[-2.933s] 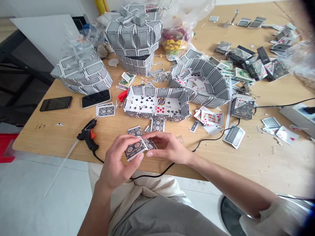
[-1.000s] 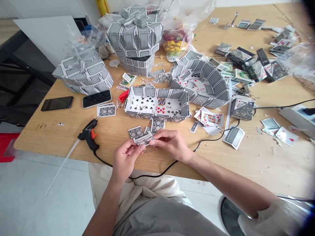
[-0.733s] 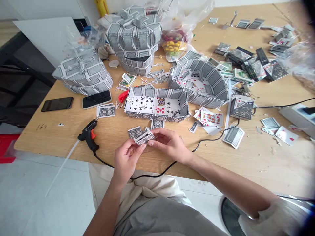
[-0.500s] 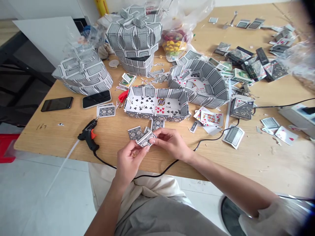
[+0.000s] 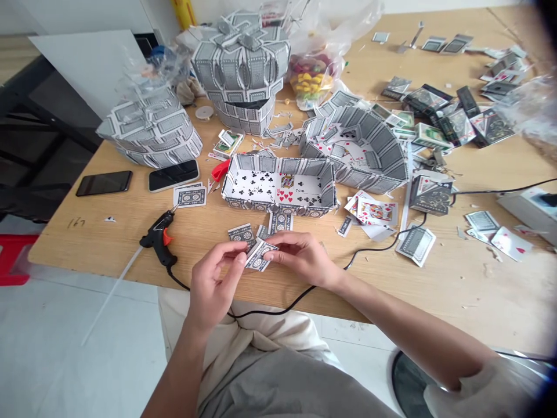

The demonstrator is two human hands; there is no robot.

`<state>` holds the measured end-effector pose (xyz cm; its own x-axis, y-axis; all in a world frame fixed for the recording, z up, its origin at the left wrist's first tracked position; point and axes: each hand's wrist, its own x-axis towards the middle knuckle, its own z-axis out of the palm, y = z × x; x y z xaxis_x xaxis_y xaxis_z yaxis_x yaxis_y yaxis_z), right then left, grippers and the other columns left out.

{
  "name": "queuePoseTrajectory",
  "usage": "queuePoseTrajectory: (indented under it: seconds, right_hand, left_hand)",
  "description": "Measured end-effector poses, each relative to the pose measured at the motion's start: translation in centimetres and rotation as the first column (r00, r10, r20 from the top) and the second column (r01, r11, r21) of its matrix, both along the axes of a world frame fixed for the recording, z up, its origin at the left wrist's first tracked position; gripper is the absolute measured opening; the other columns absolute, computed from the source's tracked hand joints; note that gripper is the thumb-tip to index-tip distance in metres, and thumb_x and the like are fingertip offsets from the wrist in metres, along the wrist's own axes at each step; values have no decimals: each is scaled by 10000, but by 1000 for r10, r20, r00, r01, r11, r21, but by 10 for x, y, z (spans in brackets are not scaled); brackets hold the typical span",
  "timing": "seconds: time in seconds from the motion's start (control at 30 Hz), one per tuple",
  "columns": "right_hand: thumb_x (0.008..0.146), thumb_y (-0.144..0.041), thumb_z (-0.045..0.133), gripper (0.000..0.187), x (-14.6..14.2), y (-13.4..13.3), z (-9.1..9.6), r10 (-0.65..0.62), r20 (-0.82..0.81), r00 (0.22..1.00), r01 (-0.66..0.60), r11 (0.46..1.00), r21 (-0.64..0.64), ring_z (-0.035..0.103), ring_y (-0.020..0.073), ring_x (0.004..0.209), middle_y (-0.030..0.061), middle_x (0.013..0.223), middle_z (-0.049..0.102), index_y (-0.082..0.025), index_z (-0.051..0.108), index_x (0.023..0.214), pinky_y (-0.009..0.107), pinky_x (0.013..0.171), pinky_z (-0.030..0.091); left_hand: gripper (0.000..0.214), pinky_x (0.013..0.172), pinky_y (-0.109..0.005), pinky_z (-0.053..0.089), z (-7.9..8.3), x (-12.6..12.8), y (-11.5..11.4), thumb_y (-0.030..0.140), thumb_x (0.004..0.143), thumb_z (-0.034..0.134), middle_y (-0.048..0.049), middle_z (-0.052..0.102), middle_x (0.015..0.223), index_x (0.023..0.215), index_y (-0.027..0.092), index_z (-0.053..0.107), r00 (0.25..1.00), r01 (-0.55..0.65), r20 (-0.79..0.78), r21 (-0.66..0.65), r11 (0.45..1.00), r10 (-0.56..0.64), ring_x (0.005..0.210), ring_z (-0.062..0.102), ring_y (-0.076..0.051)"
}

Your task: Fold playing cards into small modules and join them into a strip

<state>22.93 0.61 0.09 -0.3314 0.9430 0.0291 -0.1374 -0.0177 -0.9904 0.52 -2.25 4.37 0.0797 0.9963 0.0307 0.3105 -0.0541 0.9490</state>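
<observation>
A small folded playing card (image 5: 260, 256) with a dark patterned back is pinched between the thumb and fingers of my right hand (image 5: 300, 255). Close to the card's left edge is my left hand (image 5: 217, 281), thumb and fingers slightly apart; whether the fingertips touch the card is hard to see. Beyond lies a cut patterned card (image 5: 241, 233) on the table. Past both hands stands a rectangular box (image 5: 278, 204) made of playing cards, its inside lined with card faces. A patterned card (image 5: 281, 222) lies against its near side.
A black glue gun (image 5: 160, 239) lies at left, its cable (image 5: 274, 312) crossing the table's front edge. Two phones (image 5: 104, 183) lie behind it. Further back are a round card-built tray (image 5: 369, 180), card-built baskets (image 5: 243, 64) and card packs (image 5: 429, 98). Loose face cards (image 5: 376, 212) lie right of the box.
My left hand has shifted left and its grip on the folded card has loosened. The card has turned a little in my right hand, which still pinches it.
</observation>
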Motion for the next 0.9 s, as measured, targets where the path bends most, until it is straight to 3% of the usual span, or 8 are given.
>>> queuePoseTrajectory:
  seconds: [0.17, 0.4, 0.53, 0.73, 0.9]
  right_hand:
    - [973, -359, 797, 275, 1, -1, 1, 55, 121, 991, -71, 989, 133, 754, 216, 969, 91, 1100, 824, -213, 833, 1204, 345, 852, 596]
    - [1024, -393, 730, 331, 0, -1, 1, 95, 192, 977, -129, 976, 175, 735, 222, 979, 89, 1114, 811, -243, 793, 1312, 351, 843, 587]
    - [1024, -384, 730, 331, 0, -1, 3, 97, 190, 977, -131, 976, 174, 736, 225, 986, 94, 1121, 807, -235, 791, 1314, 357, 855, 594]
    - [1022, -368, 732, 337, 0, -1, 4, 115, 114, 987, -128, 985, 120, 754, 231, 1084, 107, 1226, 807, -224, 783, 1322, 376, 939, 611]
    - [1020, -326, 737, 348, 0, -2, 3, 82, 124, 989, -99, 986, 132, 749, 233, 1120, 105, 1258, 790, -232, 748, 1356, 389, 967, 612]
  left_hand:
    - [118, 839, -247, 600, 8, -17, 10, 344, 990, 744, -14, 827, 1007, 1047, 248, 782, 956, 155, -257, 27, 988, -143, 902, 780, -177]
    - [149, 787, -261, 607, 19, -20, 9, 271, 971, 719, -18, 843, 956, 1105, 242, 777, 888, 238, -428, 117, 964, -167, 832, 796, -195]
    - [283, 801, -281, 622, 19, -18, 6, 323, 974, 698, -43, 846, 983, 1235, 250, 780, 913, 200, -367, 23, 980, -177, 857, 798, -222]
    - [292, 839, -276, 629, 18, -17, 3, 385, 977, 724, -62, 826, 1031, 1223, 239, 786, 976, 172, -100, -194, 966, -194, 927, 785, -229]
    - [296, 822, -280, 633, 16, -12, 3, 434, 986, 718, -50, 790, 962, 1198, 229, 744, 985, 164, 0, -282, 945, -171, 902, 766, -214]
